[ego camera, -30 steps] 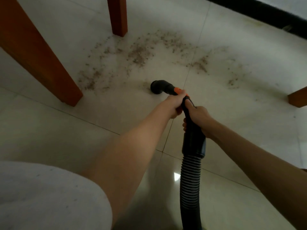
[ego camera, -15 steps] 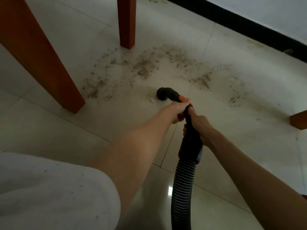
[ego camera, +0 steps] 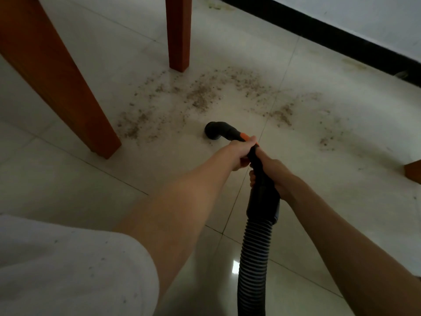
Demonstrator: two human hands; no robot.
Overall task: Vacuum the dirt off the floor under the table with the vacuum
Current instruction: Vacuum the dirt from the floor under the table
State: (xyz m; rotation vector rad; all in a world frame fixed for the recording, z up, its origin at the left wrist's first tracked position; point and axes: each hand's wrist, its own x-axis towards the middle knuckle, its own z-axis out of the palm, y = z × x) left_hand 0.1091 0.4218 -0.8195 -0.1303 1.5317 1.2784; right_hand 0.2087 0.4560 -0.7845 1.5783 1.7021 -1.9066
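Both hands held the black vacuum wand over the pale tiled floor (ego camera: pixel 341 174): the left hand (ego camera: pixel 241 153) was curled round it forward, by the orange band (ego camera: pixel 243 136), and the right hand (ego camera: pixel 273 172) was wrapped round it just behind, above the collar where the ribbed hose (ego camera: pixel 255 258) joined. The elbow-shaped nozzle (ego camera: pixel 214 131) sat mouth-down on the tile at the near edge of the dirt (ego camera: pixel 200 96), which lay scattered in a loose arc of brown crumbs from beside the near leg across to the right. Three wooden legs of the bench showed: a thick one (ego camera: pixel 68 87) at the left, a slimmer one (ego camera: pixel 178 33) behind, standing at the far edge of the dirt, and a corner of a third (ego camera: pixel 413 171) at the right edge. Between them the floor lay open, running back to a black skirting board (ego camera: pixel 341 39) under a white wall. A white sleeve (ego camera: pixel 68 270) filled the lower left. No writing could be read anywhere.
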